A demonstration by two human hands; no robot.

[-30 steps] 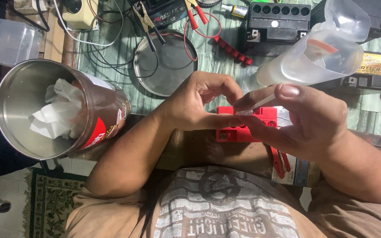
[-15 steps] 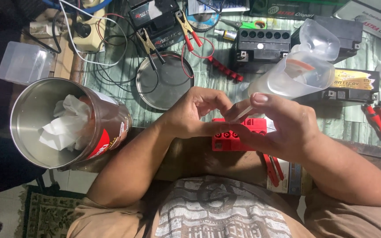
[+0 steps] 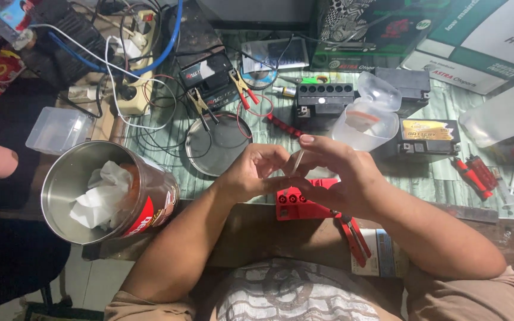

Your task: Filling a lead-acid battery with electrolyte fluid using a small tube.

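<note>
A thin, pale tube (image 3: 297, 160) is pinched between the fingertips of the right hand (image 3: 340, 178), while the left hand (image 3: 251, 175) closes on its lower end from the other side; both hands are curled around it, with nothing else held. The tube stands nearly upright, just above the red plastic strip (image 3: 301, 205) that lies at the near edge of the bench.

For the step in hand — what appears to be the handling of the tube over the strip — the following is advised:

- The tube is best kept upright and supported at two points, as it is now, so that it does not bend.
- The translucent container (image 3: 367, 122) stands just beyond the right hand (its lid is hinged open); it should not be knocked by the knuckles.
- The small black battery (image 3: 323, 98) with its row of open ports is set farther back, near the container, and should be left undisturbed.
- The red-handled pliers (image 3: 352, 235) lie beside the strip, partly under the right forearm — a wrist resting there could shift them.

The metal can (image 3: 69, 178) with crumpled tissue sits well to the left.
</note>
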